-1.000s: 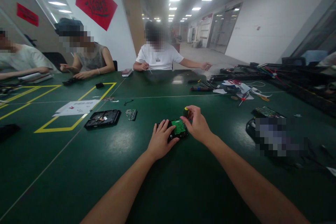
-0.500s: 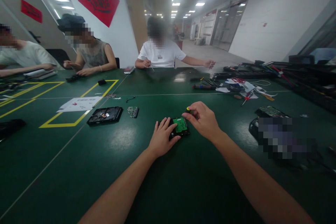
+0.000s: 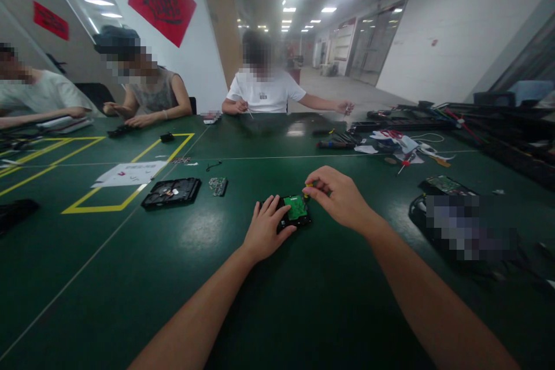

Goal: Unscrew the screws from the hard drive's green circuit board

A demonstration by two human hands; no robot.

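A black hard drive with a green circuit board lies face up on the green table in front of me. Spread flat across its left side, my left hand presses on it, thumb along the near edge. At the drive's far right corner, my right hand pinches a small screwdriver with a yellow and black handle. The fingers partly hide the screwdriver, and I cannot tell whether its tip sits in a screw. Left of the drive lie a small circuit board part and an open black plastic casing.
Paper sheets lie within yellow tape at left. Tools, a red screwdriver and cables lie at far right. A black device stands at right near a blurred object. Several people sit across the table, one in a white shirt.
My right hand has turned slightly at the wrist, and more of the yellow on the screwdriver shows. My left hand stays on the hard drive. The view has shifted slightly.
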